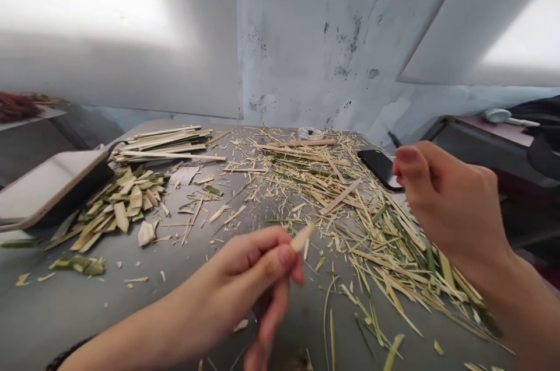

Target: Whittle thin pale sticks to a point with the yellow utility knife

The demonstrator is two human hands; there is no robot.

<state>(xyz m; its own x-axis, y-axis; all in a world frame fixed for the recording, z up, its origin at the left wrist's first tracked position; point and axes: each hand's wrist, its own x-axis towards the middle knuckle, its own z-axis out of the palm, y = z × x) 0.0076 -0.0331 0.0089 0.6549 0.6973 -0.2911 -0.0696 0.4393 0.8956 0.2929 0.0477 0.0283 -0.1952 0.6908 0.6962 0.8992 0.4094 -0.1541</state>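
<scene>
My left hand (262, 266) pinches a short pale bamboo piece (303, 237) between thumb and forefinger; its pointed end sticks out to the upper right. My right hand (446, 202) is raised on the right, its fingers closed round a thin dark knife-like tool (394, 139). Only the narrow front of that tool shows, blurred against the wall, so I cannot tell its exact kind. The two hands are well apart. Below the right hand, a heap of bamboo shavings and thin strips (385, 266) spreads over the grey table (175, 301).
A black phone (378, 167) lies among the shavings. Long bamboo strips (168, 146) are stacked at the back left, with cut flat pieces (126, 202) piled before them. A tilted pale device (48, 184) stands at the left edge. Behind rises a stained wall (306, 38).
</scene>
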